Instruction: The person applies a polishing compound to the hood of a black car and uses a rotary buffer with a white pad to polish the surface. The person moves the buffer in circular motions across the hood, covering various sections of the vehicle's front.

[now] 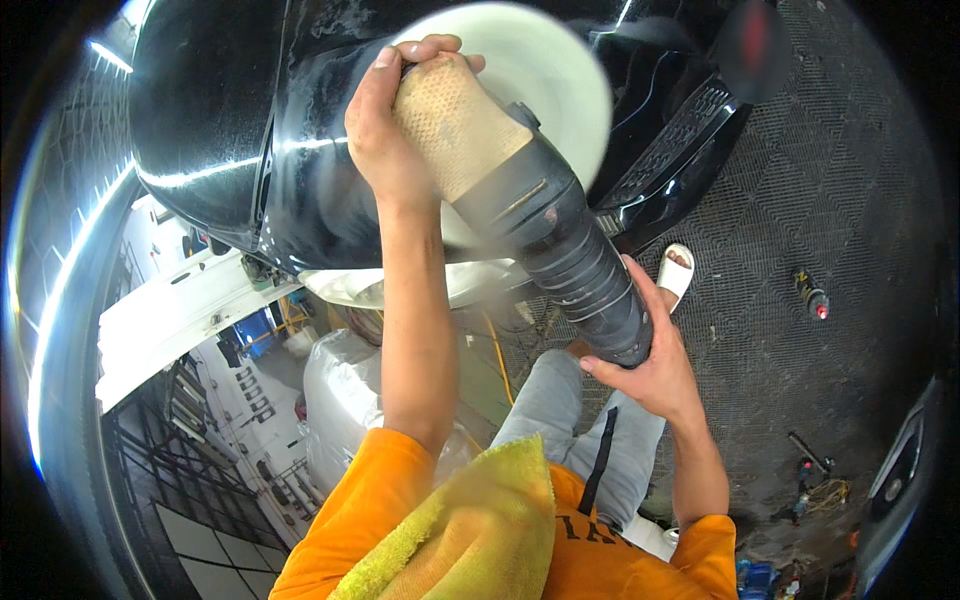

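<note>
I hold a polisher [545, 225] with a black ribbed body and a tan, textured front cover across the middle of the view. My left hand [385, 130] is wrapped over the tan front end, fingertips curling round its far edge. My right hand [660, 360] grips the black rear end of the body, thumb on the near side. The wide, round, pale polishing pad [565, 75] lies against, or just over, the glossy black car bodywork [340, 100]; the tool hides the contact. Whitish haze and light streaks show on the paint.
A yellow-green towel [490, 530] hangs at my chest. An orange cord [498, 358] runs beside my legs. On the dark patterned floor [800, 200] to the right lie a small bottle [812, 295] and tools [810, 455]. Plastic sheeting [345, 385] covers something at left.
</note>
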A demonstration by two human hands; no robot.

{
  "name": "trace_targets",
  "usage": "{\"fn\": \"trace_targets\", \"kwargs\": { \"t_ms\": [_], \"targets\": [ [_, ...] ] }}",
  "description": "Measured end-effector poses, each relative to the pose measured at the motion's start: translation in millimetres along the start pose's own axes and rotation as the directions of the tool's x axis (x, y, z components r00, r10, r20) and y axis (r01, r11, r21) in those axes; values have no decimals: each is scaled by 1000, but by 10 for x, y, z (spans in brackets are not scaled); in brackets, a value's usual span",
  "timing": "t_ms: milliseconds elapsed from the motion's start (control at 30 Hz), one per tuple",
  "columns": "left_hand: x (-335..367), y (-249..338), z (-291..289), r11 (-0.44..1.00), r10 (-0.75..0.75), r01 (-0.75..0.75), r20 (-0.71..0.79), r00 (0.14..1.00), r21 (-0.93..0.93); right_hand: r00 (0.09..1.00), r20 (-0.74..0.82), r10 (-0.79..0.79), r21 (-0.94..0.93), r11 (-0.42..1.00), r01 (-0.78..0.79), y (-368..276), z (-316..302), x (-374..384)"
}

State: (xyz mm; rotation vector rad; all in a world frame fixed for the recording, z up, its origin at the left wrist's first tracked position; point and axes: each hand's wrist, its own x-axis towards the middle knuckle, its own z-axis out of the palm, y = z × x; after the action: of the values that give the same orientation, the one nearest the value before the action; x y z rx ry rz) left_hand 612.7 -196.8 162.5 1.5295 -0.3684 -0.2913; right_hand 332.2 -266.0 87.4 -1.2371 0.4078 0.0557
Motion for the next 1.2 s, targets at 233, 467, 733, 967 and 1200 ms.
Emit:
{"fn": "trace_targets", "kwargs": {
  "t_ms": [233, 467, 733, 967, 1200],
  "targets": [
    [-248, 64, -335, 997, -29, 24, -65, 997, -78, 995, 96, 8, -62, 998, -2, 80, 196, -91],
    [-767, 244, -996, 984, -61, 39, -122, 991, -172, 945, 324, 41, 43, 997, -58, 122, 430, -258],
    [-1191, 336, -1790, 972, -53, -24, -314, 948, -235, 876, 482, 28, 3, 999, -34, 94, 706, -148],
    [-571, 350, -1468, 987, -8, -35, -261, 965, -157, 939, 338, -67, 19, 998, 64, 28, 684, 6],
    [99, 245, -860, 978, 26, -26, -3, 1000, -207, 981, 179, -76, -7, 997, 79, -4, 506, 147]
  ]
}}
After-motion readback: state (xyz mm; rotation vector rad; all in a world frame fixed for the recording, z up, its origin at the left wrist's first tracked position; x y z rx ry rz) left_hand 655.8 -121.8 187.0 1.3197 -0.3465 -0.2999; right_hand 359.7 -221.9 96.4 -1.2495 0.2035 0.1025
